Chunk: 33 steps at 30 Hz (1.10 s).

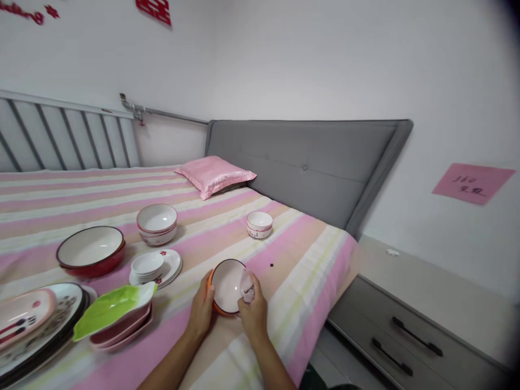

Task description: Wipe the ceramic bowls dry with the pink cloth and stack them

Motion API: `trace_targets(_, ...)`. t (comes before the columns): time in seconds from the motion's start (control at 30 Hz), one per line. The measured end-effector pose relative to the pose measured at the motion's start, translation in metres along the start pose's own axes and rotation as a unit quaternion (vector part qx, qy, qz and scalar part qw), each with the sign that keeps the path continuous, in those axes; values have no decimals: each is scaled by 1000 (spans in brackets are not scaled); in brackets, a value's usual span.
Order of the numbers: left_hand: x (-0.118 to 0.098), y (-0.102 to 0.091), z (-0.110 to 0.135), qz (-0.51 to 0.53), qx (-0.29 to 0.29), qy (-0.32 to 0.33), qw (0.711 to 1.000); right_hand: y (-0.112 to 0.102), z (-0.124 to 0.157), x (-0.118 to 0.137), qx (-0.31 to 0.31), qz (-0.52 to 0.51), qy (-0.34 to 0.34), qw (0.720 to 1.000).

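Note:
An orange bowl (227, 284) with a white inside and a dark rim is tilted toward me, low over the striped bedspread. My left hand (202, 306) grips its left side, thumb near the rim and fingers around the outside. In my right hand (255, 309) is a bunched pale pink cloth (246, 284), pressed against the bowl's right rim. Beyond my hands stands a pair of small stacked white bowls (259, 223) with red rims. To the left of my left hand lie small white dishes (147, 265) stacked on white plates (174, 270).
Farther left are stacked white bowls (157, 223), a large red bowl (91, 252), a green leaf-shaped dish (111, 309) on pink dishes (122, 331), and a pile of plates (67, 303). A pink pillow (215, 174) lies by the grey headboard (300, 162). A nightstand (390, 319) stands right.

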<state>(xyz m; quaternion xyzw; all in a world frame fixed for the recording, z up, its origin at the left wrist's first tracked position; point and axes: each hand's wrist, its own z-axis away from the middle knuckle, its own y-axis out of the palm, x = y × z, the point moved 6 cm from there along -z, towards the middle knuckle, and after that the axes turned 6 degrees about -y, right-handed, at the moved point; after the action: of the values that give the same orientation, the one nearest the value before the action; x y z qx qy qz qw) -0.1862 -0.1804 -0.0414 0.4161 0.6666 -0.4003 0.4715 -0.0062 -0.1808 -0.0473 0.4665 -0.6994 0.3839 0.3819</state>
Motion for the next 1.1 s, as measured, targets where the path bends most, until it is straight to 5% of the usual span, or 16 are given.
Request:
trace_targets(0.17, -2, -1, 33, 61, 55, -86, 993, -3, 15, 6, -13, 57, -54, 997)
trace_targets(0.37, 0, -8, 49, 74, 17, -115, 990, -6, 26, 0, -18, 88, -72, 993)
trace_targets(0.63, -10, -18, 57, 15, -45, -90, 995, -8, 27, 1, -22, 86, -95, 992)
trace_targets(1.1, -6, -18, 56, -29, -53, -64, 996, -3, 26, -12, -4, 90, -83, 992)
